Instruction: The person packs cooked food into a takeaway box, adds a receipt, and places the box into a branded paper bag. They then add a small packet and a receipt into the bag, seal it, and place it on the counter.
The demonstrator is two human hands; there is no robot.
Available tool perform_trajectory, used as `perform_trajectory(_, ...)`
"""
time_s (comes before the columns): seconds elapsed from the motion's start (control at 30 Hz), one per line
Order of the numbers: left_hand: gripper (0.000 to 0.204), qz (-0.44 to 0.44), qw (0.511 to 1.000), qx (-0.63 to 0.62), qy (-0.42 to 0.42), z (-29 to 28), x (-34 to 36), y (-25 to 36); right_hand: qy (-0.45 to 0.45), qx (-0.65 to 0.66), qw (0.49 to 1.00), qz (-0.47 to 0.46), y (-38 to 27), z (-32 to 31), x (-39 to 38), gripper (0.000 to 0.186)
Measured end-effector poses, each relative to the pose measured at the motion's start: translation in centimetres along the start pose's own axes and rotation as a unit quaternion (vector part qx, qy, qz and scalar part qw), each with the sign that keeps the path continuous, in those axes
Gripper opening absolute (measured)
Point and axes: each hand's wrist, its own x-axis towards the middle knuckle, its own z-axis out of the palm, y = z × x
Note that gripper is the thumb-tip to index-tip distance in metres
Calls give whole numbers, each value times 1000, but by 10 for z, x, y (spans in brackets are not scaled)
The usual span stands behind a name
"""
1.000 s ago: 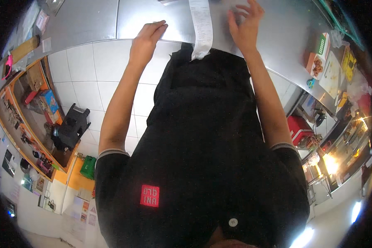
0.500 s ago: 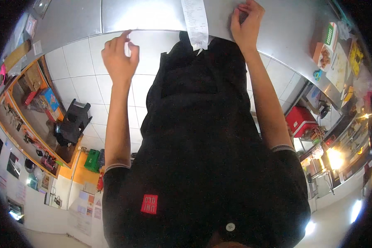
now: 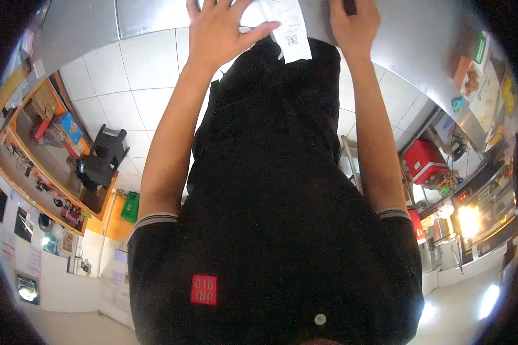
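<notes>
A white printed paper receipt (image 3: 292, 35) lies over the near edge of the metal counter (image 3: 149, 16), its lower end hanging in front of my dark trousers. My left hand (image 3: 216, 35) is open on the counter edge, fingers spread, its thumb reaching over the receipt's left side. Some of its fingertips run out of the picture. To the right of the receipt, apart from it, my right hand (image 3: 357, 29) is at the counter with fingers loosely curled. A dark gap shows between its thumb and fingers, with no held thing visible; the fingertips are cut off.
On the counter's right end are a food box (image 3: 471, 77) with a green-and-white side, a blue roll (image 3: 457, 104) and a pale board (image 3: 489, 98). Below stands a red cooler (image 3: 425, 161). At left are a black stool (image 3: 105, 155) and an orange-edged shelf (image 3: 40, 187).
My left hand has moved right and forward from over the floor to the receipt. My right hand has shifted slightly forward. The view has tilted, and the receipt's lower end now shows more.
</notes>
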Motion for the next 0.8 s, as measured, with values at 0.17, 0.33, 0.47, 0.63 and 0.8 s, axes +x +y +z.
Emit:
perform_trajectory(0.17, 70, -17, 999, -17, 29, 4, -2, 0, -159, -6, 975, 155, -34, -8, 12, 14)
perform_trajectory(0.33, 69, -26, 999, -36, 30, 5, -2, 1, -237, -132, 931, -242, -26, 11, -4, 18)
perform_trajectory(0.47, 70, -38, 998, -34, 27, 7, -3, 2, -283, -204, 935, -58, -46, 0, 23, 20)
perform_trajectory(0.63, 70, -43, 998, -46, 26, 10, -3, 1, -310, -212, 903, -211, -37, 6, -9, 19)
perform_trajectory(0.8, 72, -44, 998, -49, 22, 6, -2, 2, -135, -168, 969, -122, -12, -17, 26, 16)
